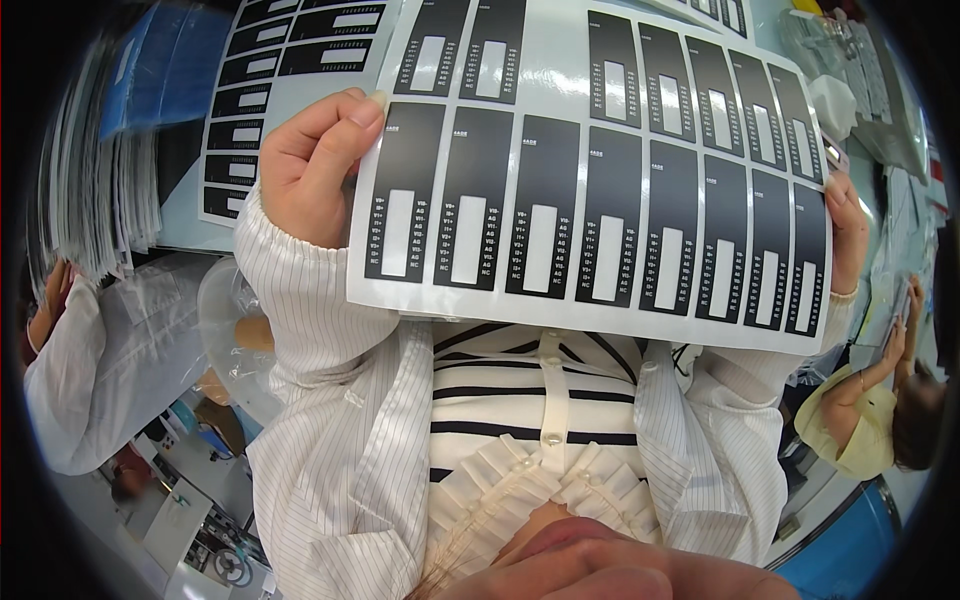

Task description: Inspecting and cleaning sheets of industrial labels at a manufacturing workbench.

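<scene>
The left hand and right hand are each pinching closed on an opposite edge of the label sheet, keeping it flat and taut for viewing.

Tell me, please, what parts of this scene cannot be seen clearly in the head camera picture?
- Right hand: mostly hidden behind the label sheet; only its fingers show at the sheet's right edge.
- Left hand: its fingers behind the sheet are hidden.
- Small print on the black labels: too small to make out.
- Second label sheet on the table: cut off by the top edge.
- Stack of sheets at left: bent and blurred near the rim.
</scene>
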A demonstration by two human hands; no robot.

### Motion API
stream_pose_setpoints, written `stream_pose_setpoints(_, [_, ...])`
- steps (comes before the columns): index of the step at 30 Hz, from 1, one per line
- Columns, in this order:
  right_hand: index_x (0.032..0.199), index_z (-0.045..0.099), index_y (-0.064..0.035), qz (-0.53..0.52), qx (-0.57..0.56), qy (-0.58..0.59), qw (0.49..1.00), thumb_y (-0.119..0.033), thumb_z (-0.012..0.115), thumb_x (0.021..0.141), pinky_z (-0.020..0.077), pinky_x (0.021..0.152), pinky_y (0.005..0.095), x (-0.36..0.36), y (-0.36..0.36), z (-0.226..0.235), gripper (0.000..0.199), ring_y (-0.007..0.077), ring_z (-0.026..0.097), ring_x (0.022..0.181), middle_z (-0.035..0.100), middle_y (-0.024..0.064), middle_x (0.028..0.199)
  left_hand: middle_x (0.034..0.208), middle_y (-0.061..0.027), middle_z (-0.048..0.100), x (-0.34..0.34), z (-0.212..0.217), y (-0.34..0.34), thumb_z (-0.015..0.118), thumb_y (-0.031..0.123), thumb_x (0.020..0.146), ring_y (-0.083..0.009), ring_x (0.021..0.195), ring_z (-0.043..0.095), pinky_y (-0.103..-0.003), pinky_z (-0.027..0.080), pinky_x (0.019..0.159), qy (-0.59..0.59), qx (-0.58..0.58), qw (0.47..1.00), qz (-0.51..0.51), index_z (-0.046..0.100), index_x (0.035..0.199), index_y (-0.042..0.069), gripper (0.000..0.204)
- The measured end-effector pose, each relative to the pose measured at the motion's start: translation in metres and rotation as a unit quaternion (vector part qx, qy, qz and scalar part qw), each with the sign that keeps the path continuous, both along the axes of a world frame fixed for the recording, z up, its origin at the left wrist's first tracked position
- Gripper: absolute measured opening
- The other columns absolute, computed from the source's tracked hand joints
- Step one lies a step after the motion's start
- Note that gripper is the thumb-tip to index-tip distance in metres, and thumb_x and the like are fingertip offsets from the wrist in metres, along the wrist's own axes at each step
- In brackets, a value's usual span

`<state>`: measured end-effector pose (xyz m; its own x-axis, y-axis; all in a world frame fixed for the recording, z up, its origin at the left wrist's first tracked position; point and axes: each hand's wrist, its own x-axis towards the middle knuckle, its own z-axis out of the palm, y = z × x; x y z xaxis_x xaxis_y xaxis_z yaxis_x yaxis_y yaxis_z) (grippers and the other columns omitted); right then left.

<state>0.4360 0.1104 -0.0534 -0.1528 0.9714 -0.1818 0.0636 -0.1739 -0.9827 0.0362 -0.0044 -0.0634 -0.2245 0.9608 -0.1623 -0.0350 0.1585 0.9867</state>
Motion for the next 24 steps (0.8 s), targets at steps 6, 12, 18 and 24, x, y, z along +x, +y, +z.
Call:
stream_pose_setpoints(6, [0.075,0.051,-0.0072,-0.031,0.008,-0.045,0.998,-0.017,0.053,0.089,0.0368,0.052,0.0147,-0.004,-0.001,0.0088,0.017,0.0035,0.048,0.052,0.056,-0.0003,0.064,0.067,0.0012,0.052,0.0016,-0.0016,0.0032,0.055,0.015,0.089,-0.0053,0.059,0.044,-0.02,0.035,0.057,-0.024,0.006,1.0,-0.003,0.059,0.075,-0.001,0.022])
stream_pose_setpoints(12, [0.074,0.051,-0.0069,0.01,0.011,0.008,1.0,-0.017,0.052,0.089,0.0362,0.051,0.0146,-0.0038,-0.0021,0.0088,0.018,0.0036,0.048,0.052,0.056,-0.0002,0.065,0.068,0.0012,0.051,-0.0011,-0.0021,0.0034,0.055,0.013,0.089,-0.0049,0.059,0.043,-0.019,0.034,0.057,-0.037,0.003,0.999,-0.008,0.057,0.074,-0.001,0.021])
stream_pose_setpoints(18, [0.074,0.051,-0.0061,0.007,0.003,0.021,1.0,-0.016,0.053,0.088,0.0335,0.052,0.015,-0.0077,-0.0033,0.0099,0.017,0.0028,0.047,0.054,0.056,-0.0006,0.065,0.069,0.001,0.051,-0.0032,-0.0054,0.0046,0.054,0.012,0.089,-0.0048,0.06,0.043,-0.019,0.034,0.058,-0.036,0.013,0.999,-0.006,0.056,0.073,-0.001,0.02])
stream_pose_setpoints(24, [0.077,0.054,-0.0043,0.018,0.012,0.032,0.999,-0.014,0.055,0.086,0.034,0.054,0.0149,-0.0052,-0.0048,0.0113,0.014,0.0031,0.048,0.056,0.059,0.0002,0.071,0.071,-0.0005,0.052,-0.0041,-0.0021,0.0019,0.054,0.009,0.087,-0.0059,0.061,0.044,-0.019,0.034,0.059,-0.027,0.016,0.999,-0.001,0.057,0.075,-0.001,0.016])
